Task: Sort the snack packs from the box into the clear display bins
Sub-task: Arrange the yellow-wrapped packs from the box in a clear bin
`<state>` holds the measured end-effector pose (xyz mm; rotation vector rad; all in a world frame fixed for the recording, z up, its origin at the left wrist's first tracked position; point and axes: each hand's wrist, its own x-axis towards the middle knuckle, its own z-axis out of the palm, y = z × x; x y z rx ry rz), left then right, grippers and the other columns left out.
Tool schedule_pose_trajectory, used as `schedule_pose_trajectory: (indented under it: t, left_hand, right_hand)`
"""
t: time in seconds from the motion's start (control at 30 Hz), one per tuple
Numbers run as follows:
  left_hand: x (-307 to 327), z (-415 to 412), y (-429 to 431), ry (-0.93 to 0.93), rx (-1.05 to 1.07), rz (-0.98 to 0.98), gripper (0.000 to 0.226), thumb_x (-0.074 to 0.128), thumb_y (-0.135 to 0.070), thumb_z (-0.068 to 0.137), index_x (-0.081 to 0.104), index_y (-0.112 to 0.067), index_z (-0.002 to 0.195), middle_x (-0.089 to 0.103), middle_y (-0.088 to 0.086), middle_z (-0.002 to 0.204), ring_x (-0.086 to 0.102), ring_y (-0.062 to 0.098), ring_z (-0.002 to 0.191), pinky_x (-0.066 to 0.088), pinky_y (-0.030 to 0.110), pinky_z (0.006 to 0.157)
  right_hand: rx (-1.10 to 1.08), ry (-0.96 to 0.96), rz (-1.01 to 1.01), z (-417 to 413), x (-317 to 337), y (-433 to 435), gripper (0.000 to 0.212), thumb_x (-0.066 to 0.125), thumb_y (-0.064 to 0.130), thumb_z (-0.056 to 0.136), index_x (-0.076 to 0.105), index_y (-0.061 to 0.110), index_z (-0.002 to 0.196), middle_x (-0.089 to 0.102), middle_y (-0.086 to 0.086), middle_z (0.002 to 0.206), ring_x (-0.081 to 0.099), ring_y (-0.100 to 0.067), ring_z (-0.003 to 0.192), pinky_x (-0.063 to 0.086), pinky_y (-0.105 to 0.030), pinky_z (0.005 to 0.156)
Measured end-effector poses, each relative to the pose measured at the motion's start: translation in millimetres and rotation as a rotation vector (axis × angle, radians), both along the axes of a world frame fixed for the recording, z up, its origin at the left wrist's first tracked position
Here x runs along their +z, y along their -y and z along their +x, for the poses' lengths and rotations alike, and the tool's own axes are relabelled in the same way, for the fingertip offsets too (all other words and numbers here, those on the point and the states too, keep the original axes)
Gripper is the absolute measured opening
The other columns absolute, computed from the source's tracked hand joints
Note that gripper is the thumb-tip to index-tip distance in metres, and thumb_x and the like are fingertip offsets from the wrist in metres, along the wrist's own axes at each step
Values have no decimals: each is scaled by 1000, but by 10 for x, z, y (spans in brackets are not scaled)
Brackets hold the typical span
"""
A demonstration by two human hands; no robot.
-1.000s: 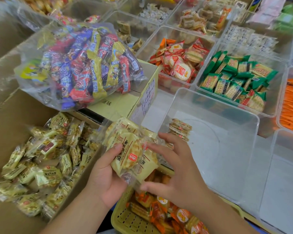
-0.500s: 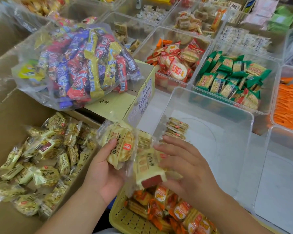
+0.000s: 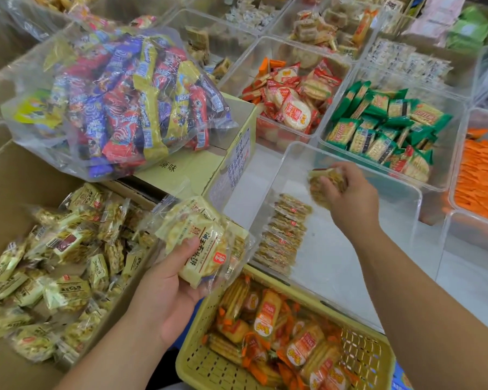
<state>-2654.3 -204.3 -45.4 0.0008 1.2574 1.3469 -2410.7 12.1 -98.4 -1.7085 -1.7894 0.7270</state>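
Note:
A cardboard box (image 3: 9, 192) at the left holds several pale yellow snack packs (image 3: 54, 266). My left hand (image 3: 164, 291) grips a stack of these yellow packs (image 3: 197, 249) above the box's right edge. My right hand (image 3: 347, 198) holds one yellow pack (image 3: 321, 181) over the large clear bin (image 3: 378, 277) in the middle. A row of the same packs (image 3: 285, 232) stands on edge along that bin's left wall.
A yellow basket (image 3: 206, 361) of orange-wrapped crackers sits at the front. A clear bag of mixed bars (image 3: 119, 99) rests on a closed carton (image 3: 192, 170). Behind the middle bin stand bins of red packs (image 3: 290, 102), green packs (image 3: 383, 128) and orange packs (image 3: 482, 178).
My right hand took a pack from the stack in my left hand and carried it right and away, over the clear bin. My left hand stayed in place with the stack.

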Motion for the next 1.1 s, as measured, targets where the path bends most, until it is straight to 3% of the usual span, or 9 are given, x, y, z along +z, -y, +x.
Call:
schedule_pose_trajectory:
  t: [0.1, 0.23, 0.37, 0.53, 0.67, 0.87, 0.93, 1.03, 1.1]
  left_hand:
    - [-19, -6, 20, 4, 9, -11, 28, 75, -31, 79, 82, -26, 106, 76, 10, 121, 76, 27, 97, 60, 37, 75]
    - [-24, -12, 38, 18, 25, -20, 37, 77, -28, 76, 80, -20, 112, 74, 15, 123, 76, 30, 97, 63, 40, 72]
    - [-26, -30, 25, 18, 22, -20, 39, 79, -29, 72, 81, -20, 109, 73, 16, 124, 76, 30, 99, 63, 43, 77]
    - [-52, -40, 8, 18, 19, -11, 32, 79, -28, 74, 82, -23, 106, 75, 15, 121, 76, 29, 97, 63, 43, 77]
    - [-76, -45, 19, 35, 15, -18, 35, 81, -28, 74, 81, -22, 109, 74, 16, 122, 76, 30, 97, 64, 41, 74]
    - [-38, -3, -6, 55, -8, -22, 42, 79, -27, 75, 78, -19, 116, 73, 19, 123, 76, 30, 93, 62, 36, 62]
    - [-28, 16, 0, 66, -21, -22, 47, 80, -24, 76, 75, -17, 122, 72, 20, 126, 75, 33, 99, 63, 38, 65]
    - [-2, 30, 2, 60, -36, 0, 38, 80, -19, 78, 78, -18, 116, 72, 17, 126, 73, 34, 109, 64, 41, 74]
    - [30, 27, 8, 48, -34, 13, 45, 83, -21, 75, 76, -17, 120, 73, 17, 124, 74, 34, 106, 65, 41, 71]
  right_hand:
    - [56, 156, -3, -123, -222, -321, 32, 65, 35, 96, 60, 21, 126, 69, -7, 100, 60, -29, 88, 42, -32, 69]
    - [188, 331, -126, -354, -419, -502, 35, 57, 25, 101, 55, 15, 135, 65, -18, 116, 52, -40, 116, 49, -45, 85]
    - [379, 466, -285, -547, -606, -483, 20, 52, 12, 100, 66, 11, 114, 66, -13, 106, 61, -37, 101, 46, -36, 75]
    - [347, 412, -360, -527, -689, -429, 31, 41, 18, 106, 58, 17, 132, 59, -16, 123, 59, -34, 100, 47, -36, 77]
    - [349, 348, -415, -421, -722, -419, 26, 44, 24, 106, 48, 18, 131, 64, -14, 117, 55, -28, 88, 40, -33, 68]
    - [421, 347, -512, -317, -741, -417, 37, 40, 30, 106, 42, 27, 143, 60, -12, 134, 57, -32, 113, 41, -34, 84]
    - [435, 378, -528, -341, -710, -379, 41, 41, 34, 106, 39, 28, 146, 54, -13, 144, 50, -35, 128, 42, -41, 99]
    - [449, 475, -400, -390, -573, -285, 50, 44, 45, 105, 39, 28, 151, 40, -4, 159, 21, -34, 152, 23, -55, 120]
    - [423, 367, -237, -464, -364, -111, 49, 46, 46, 104, 46, 25, 148, 46, -2, 154, 28, -30, 149, 26, -51, 119]
